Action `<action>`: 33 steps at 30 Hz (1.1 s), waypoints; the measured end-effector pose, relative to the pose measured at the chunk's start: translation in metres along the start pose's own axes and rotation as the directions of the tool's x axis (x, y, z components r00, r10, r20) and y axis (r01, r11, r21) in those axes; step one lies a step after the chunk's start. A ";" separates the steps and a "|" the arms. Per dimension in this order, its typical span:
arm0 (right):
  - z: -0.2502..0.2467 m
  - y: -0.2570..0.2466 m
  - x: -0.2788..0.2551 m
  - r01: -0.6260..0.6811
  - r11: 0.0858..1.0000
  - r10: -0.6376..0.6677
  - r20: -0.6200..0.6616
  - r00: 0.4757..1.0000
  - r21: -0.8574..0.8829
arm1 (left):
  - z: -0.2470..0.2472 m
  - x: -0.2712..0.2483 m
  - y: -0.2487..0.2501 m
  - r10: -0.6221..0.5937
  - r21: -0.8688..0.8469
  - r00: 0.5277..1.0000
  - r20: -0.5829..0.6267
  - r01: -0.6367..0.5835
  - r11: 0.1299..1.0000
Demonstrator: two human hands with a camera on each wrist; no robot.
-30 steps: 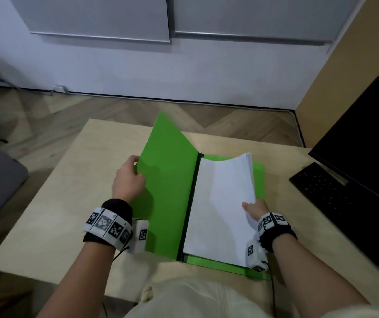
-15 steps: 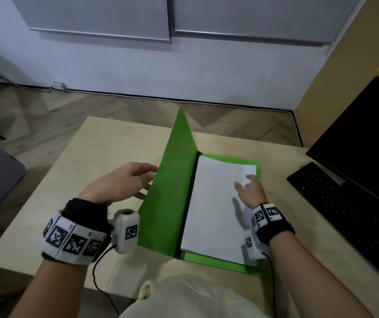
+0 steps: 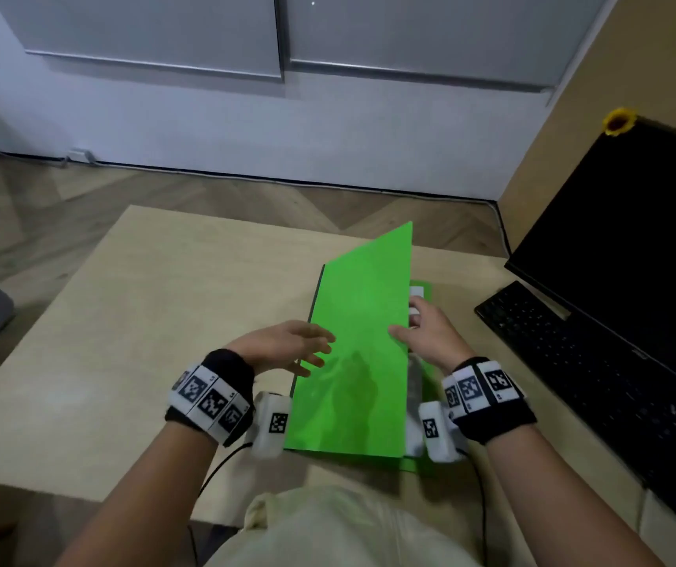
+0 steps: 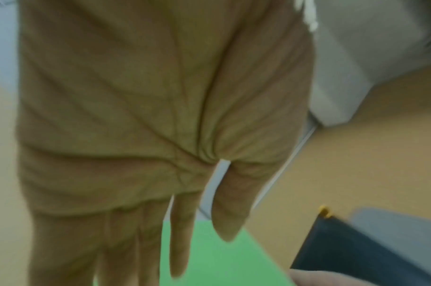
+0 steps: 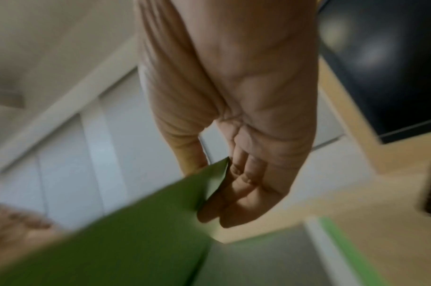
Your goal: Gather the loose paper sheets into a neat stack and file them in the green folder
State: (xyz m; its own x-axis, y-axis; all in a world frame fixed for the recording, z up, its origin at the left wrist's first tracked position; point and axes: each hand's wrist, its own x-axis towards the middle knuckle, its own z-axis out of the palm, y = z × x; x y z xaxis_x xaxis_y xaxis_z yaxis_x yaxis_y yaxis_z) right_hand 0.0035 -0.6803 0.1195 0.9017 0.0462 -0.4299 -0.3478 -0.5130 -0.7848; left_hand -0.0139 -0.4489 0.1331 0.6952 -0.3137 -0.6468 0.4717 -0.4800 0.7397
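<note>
Swinging over the white paper sheets (image 3: 415, 291) lying inside the green folder (image 3: 352, 349) near the black keyboard (image 3: 598, 362), the cover was pinched at its free edge by the right hand (image 3: 430, 337) while the left hand (image 3: 283, 345), flat-fingered and holding nothing, steadied it, probably to close it.

One green folder (image 3: 352, 362). One white stack of paper sheets (image 3: 415, 304), mostly hidden; individual sheets cannot be counted. Two hands: one left hand (image 3: 283, 345), one right hand (image 3: 430, 335). One wooden surface (image 3: 144, 321). One black keyboard (image 3: 598, 374). One dark monitor (image 3: 630, 243).
</note>
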 end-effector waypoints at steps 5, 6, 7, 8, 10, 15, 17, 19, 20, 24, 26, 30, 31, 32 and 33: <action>-0.019 0.077 0.009 -0.313 0.950 0.310 -0.101 0.945 -0.006 | 0.010 0.056 -0.052 -0.206 0.118 0.938 -0.278 0.246 0.962; -0.017 0.088 0.009 -0.369 0.929 0.371 -0.084 0.925 0.030 | 0.014 0.062 -0.058 -0.215 0.124 0.933 -0.287 0.259 0.958; -0.013 0.099 0.011 -0.418 0.905 0.423 -0.066 0.904 0.073 | 0.018 0.068 -0.063 -0.214 0.114 0.933 -0.290 0.256 0.960; -0.009 0.107 0.009 -0.461 0.885 0.465 -0.062 0.883 0.071 | 0.022 0.071 -0.065 -0.207 0.094 0.931 -0.299 0.245 0.965; -0.001 0.118 0.009 -0.498 0.867 0.495 -0.113 0.861 0.001 | 0.025 0.078 -0.068 -0.192 0.033 0.923 -0.334 0.215 0.976; 0.015 0.125 0.025 -0.527 0.850 0.513 -0.204 0.834 -0.016 | 0.030 0.078 -0.065 -0.210 -0.129 0.909 -0.359 0.175 0.976; 0.023 0.126 0.036 -0.545 0.838 0.532 -0.181 0.827 -0.023 | 0.027 0.076 -0.067 -0.208 -0.172 0.913 -0.351 0.155 0.973; 0.031 0.122 0.045 -0.546 0.837 0.538 -0.157 0.828 -0.016 | 0.020 0.075 -0.072 -0.201 -0.183 0.904 -0.378 0.140 0.973; 0.034 0.119 0.049 -0.550 0.835 0.544 -0.138 0.828 -0.006 | 0.015 0.073 -0.074 -0.198 -0.187 0.896 -0.397 0.132 0.973; 0.059 0.109 0.073 -0.519 0.855 0.518 -0.062 0.853 0.012 | -0.016 0.066 -0.081 -0.198 -0.204 0.867 -0.457 0.115 0.972; 0.072 0.083 0.070 -0.501 0.865 0.502 -0.032 0.864 0.029 | -0.034 0.065 -0.085 -0.198 -0.199 0.856 -0.477 0.114 0.973; 0.094 0.050 0.075 -0.444 0.896 0.443 0.031 0.896 0.025 | -0.068 0.064 -0.089 -0.175 -0.148 0.841 -0.512 0.114 0.982; 0.099 0.050 0.079 -0.438 0.898 0.438 0.029 0.899 0.028 | -0.074 0.067 -0.093 -0.170 -0.141 0.842 -0.513 0.112 0.984; 0.101 0.046 0.078 -0.435 0.900 0.434 0.024 0.900 0.020 | -0.079 0.066 -0.093 -0.177 -0.138 0.851 -0.494 0.124 0.983; 0.104 0.046 0.080 -0.425 0.905 0.425 0.017 0.905 0.013 | -0.084 0.068 -0.096 -0.172 -0.132 0.862 -0.476 0.124 0.984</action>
State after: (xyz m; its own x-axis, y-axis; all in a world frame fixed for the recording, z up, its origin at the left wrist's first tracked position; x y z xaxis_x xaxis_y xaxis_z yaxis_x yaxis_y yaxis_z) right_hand 0.0327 -0.6108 0.0029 0.6641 -0.1616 -0.7299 -0.7012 -0.4732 -0.5332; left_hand 0.0337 -0.3556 0.0335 0.7765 0.2024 -0.5967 0.6214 -0.4030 0.6719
